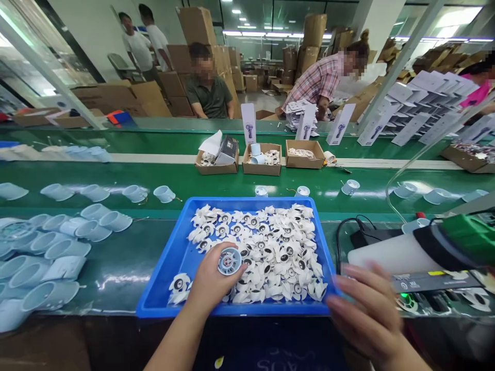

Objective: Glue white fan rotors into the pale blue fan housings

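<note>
Nearest me, my right hand (365,314) hung open and empty beside the blue tray (235,309) at lower centre; my left hand (211,283) gripped a round vented disc (229,261) in curled fingers, face up, over the heaped white moulded parts (266,252)

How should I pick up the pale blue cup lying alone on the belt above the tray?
Probably pinch the pale blue cup across its curved wall from above: it lies on its side, with space around it. Keep clear of the thin wire at its end.
</note>
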`<state>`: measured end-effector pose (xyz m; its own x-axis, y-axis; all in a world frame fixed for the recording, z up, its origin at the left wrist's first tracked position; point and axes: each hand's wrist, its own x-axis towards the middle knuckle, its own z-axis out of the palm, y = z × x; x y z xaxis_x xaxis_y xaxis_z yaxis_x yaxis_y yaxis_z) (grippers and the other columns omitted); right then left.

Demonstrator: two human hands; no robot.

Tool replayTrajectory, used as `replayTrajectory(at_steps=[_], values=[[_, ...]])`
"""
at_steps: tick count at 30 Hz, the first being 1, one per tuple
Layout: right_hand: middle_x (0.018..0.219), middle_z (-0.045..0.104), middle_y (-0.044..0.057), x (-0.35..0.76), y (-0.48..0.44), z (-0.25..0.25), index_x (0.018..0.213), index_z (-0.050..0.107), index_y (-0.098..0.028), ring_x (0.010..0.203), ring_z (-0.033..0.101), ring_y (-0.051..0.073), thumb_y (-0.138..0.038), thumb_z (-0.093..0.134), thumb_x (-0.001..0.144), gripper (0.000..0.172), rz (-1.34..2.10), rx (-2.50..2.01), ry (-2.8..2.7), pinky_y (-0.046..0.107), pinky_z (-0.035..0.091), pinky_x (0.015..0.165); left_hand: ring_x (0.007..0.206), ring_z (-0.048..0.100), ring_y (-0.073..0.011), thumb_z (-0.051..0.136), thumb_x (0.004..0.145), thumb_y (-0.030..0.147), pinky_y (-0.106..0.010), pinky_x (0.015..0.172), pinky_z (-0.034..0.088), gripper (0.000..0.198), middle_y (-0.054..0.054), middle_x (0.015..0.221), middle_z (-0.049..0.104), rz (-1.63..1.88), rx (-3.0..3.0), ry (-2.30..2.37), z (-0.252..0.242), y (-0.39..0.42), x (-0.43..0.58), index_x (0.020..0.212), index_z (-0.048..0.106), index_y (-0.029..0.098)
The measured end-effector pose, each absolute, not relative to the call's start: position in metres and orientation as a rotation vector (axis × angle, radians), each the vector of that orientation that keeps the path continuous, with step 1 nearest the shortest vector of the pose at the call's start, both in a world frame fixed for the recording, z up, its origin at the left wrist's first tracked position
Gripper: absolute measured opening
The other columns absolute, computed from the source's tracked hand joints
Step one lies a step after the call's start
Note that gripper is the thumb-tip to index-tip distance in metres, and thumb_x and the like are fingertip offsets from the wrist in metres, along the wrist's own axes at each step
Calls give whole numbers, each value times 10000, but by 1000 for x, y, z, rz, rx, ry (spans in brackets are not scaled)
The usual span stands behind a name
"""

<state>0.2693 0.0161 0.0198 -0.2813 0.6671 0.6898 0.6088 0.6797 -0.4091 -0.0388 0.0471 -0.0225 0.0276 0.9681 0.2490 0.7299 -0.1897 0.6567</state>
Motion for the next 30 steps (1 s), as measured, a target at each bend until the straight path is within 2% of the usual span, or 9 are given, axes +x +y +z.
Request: replayTrajectory(at_steps=[1, 3, 7, 12, 14, 17, 22, 27, 30], values=[[1173, 634, 7, 258, 20, 15, 1253, 567, -368, 1087, 577, 255, -225, 531, 948, 338, 118, -949, -2169, 481, 417, 1007, 1011, 631, -257, 708, 767, 374, -379, 875, 507, 349, -53, 1062, 655, 944, 1955, 1730, -22, 46, -39, 1053, 572, 227], [1178, 634, 52, 237, 34, 3, 1188, 620, -248, 1104, 548, 252, -135, 487, 956, 291, 213, -990, -2584, 456, 415, 999, 1005, 630, -257, 707, 763, 358, -381, 870, 508, 351, -51, 1064, 652, 924, 1933, 1732, -22, 46, -41, 1060, 572, 228], [1122, 622, 118, 211, 59, -16, 1228, 603, -156, 1017, 557, 281, -53, 522, 895, 358, 289, -1204, -2951, 409, 461, 865, 997, 627, -258, 715, 746, 316, -388, 869, 506, 361, -54, 1063, 650, 870, 1911, 1715, -21, 45, -43, 1067, 580, 226], [940, 623, 82, 205, 73, -9, 968, 666, -157, 898, 592, 236, -5, 519, 846, 244, 360, -1262, -3062, 326, 450, 771, 1013, 621, -261, 718, 743, 313, -391, 871, 501, 370, -53, 1088, 648, 850, 1891, 1698, -22, 46, -43, 1076, 578, 233], [931, 617, 94, 204, 77, -5, 973, 665, -151, 895, 594, 254, -21, 528, 849, 226, 368, -1301, -3089, 328, 443, 733, 1030, 616, -266, 718, 740, 309, -399, 883, 496, 377, -52, 1099, 648, 834, 1889, 1689, -23, 46, -43, 1080, 574, 237], [969, 612, 116, 204, 83, -3, 1037, 661, -144, 903, 602, 273, -5, 542, 813, 290, 401, -1333, -3121, 329, 437, 711, 1032, 616, -268, 718, 737, 307, -403, 889, 494, 381, -51, 1101, 649, 818, 1881, 1679, -24, 47, -44, 1082, 570, 240], [966, 612, 66, 208, 90, 1, 1026, 667, -196, 901, 614, 238, -15, 568, 787, 316, 558, -1225, -3140, 300, 445, 721, 1005, 627, -263, 715, 734, 312, -388, 866, 505, 379, -55, 1084, 653, 815, 1877, 1677, -23, 47, -44, 1078, 576, 232], [977, 593, 122, 209, 86, -2, 999, 652, -132, 940, 577, 301, -4, 563, 792, 259, 631, -1220, -3047, 390, 455, 795, 990, 642, -268, 719, 729, 338, -377, 836, 523, 394, -56, 1075, 661, 791, 1877, 1694, -20, 47, -42, 1086, 589, 234], [1069, 561, 164, 212, 77, 0, 1024, 608, -106, 1019, 527, 317, 0, 511, 822, 248, 718, -1226, -2896, 462, 416, 888, 992, 643, -268, 716, 731, 340, -381, 845, 523, 382, -55, 1072, 660, 840, 1851, 1715, -20, 47, -42, 1075, 590, 234]])
